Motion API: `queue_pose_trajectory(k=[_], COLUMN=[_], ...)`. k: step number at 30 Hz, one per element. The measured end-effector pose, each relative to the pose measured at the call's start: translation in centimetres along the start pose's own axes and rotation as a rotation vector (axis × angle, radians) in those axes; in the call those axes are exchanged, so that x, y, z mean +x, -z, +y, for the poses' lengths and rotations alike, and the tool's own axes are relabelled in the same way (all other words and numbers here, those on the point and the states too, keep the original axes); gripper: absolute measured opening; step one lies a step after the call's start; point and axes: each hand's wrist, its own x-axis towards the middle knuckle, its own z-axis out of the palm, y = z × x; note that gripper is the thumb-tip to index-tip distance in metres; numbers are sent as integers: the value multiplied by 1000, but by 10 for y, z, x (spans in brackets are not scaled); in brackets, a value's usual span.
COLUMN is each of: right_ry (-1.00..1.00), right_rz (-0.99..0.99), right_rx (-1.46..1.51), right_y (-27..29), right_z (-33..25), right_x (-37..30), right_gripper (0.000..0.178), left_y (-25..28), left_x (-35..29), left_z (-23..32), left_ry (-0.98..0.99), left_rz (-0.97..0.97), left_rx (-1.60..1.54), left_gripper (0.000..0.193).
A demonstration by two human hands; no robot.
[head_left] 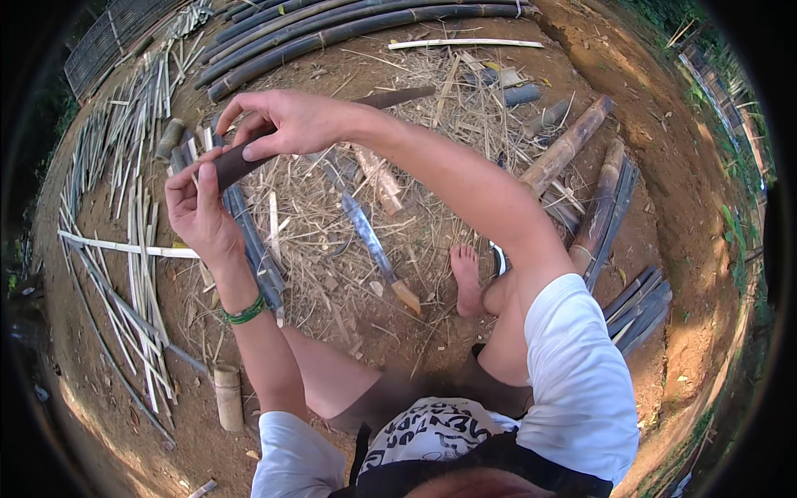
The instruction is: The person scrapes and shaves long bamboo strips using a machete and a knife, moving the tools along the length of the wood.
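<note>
Both my hands are raised at the left over the ground, on one dark brown bamboo strip [241, 165]. My left hand [203, 199] is closed at its near end, thumb upright against it. Just beyond, my right hand [286, 124] pinches the strip between thumb and fingers, reaching across from the right. Past my right wrist the far part of the strip shows again, pointing right. Below lies a machete [365, 236] with a shiny blade and a wooden handle [405, 296], touched by neither hand.
Bamboo shavings [432, 174] litter the ground ahead. Long dark poles [332, 40] lie at the back, and pale split strips [141, 290] are heaped at left. Thick bamboo pieces [569, 145] rest at right. A short bamboo section [228, 398] is near my left knee; my bare foot [466, 278] is beyond the machete.
</note>
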Motion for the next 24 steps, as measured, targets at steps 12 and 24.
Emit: queue_pose_trajectory(k=[12, 24], right_ry=[-1019, -1144], right_rz=[1081, 1262], right_rx=[970, 35], right_y=[-212, -271], right_z=[127, 176], right_x=[-151, -267], right_gripper=[60, 35], left_y=[54, 60], left_x=[-247, -411], left_z=[-36, -74], left_ry=[832, 1371], left_rz=[766, -71], left_rx=[35, 99], left_gripper=[23, 30])
